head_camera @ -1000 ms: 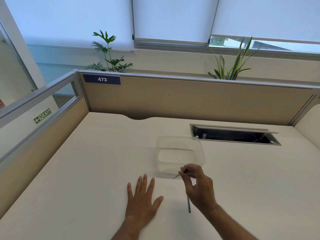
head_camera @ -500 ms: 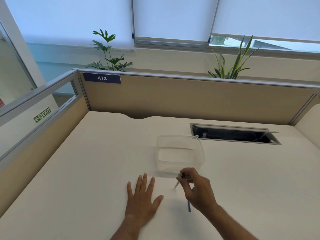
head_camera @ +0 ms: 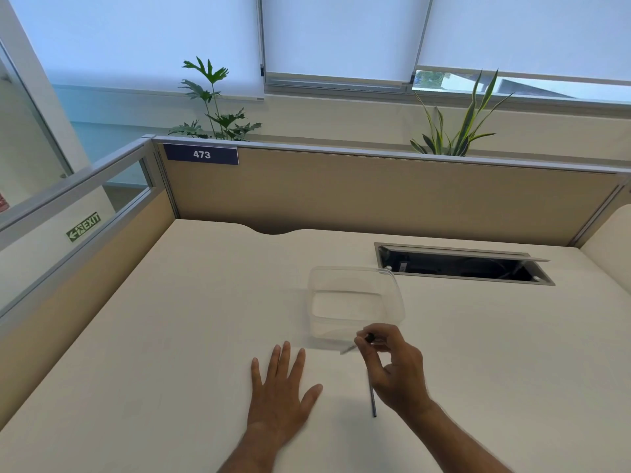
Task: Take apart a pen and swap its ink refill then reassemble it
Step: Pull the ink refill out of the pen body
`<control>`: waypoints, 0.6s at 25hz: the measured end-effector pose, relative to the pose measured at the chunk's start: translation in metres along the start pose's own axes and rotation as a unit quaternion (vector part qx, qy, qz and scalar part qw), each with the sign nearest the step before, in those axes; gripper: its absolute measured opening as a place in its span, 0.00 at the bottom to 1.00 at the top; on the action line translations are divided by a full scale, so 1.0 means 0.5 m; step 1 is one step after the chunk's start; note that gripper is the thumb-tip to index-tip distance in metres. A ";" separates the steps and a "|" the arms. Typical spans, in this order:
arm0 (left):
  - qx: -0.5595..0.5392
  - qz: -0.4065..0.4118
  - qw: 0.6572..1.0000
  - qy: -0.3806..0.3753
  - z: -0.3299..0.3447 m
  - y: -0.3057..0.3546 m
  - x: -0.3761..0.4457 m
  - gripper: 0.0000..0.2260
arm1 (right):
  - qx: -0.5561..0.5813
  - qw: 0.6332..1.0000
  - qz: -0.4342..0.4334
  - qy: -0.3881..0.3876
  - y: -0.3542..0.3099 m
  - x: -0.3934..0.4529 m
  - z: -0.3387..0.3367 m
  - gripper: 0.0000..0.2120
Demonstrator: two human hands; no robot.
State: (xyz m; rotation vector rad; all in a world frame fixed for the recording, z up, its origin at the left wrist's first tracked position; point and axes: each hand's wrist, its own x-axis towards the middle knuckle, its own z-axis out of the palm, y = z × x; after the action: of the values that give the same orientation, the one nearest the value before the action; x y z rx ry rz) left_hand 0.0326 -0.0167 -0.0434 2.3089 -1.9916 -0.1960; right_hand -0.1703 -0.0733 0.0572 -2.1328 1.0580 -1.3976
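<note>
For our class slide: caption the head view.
Right hand pinches a pen part beside a clear tub; left hand flat.

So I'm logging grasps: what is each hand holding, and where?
Right hand pinches a small dark pen part at its top between thumb and forefinger. Left hand lies flat on the desk, holding nothing.
</note>
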 end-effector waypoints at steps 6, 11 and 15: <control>-0.014 0.010 1.000 0.000 -0.021 0.010 -0.009 0.33 | -0.059 0.995 0.022 -0.073 0.009 -0.017 0.005 0.05; -0.006 0.004 1.000 0.019 0.002 -0.002 -0.002 0.36 | -0.035 0.999 0.018 -0.035 0.001 -0.007 0.000 0.05; 0.003 0.002 1.000 0.006 0.004 -0.001 0.000 0.37 | -0.047 0.997 0.026 -0.053 0.003 -0.008 -0.001 0.05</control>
State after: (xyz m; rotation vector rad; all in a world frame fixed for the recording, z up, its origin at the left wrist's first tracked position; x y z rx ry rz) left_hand 0.0330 -0.0167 -0.0454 2.3047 -1.9931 -0.1744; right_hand -0.1724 -0.0713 0.0542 -2.2026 1.1499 -1.2195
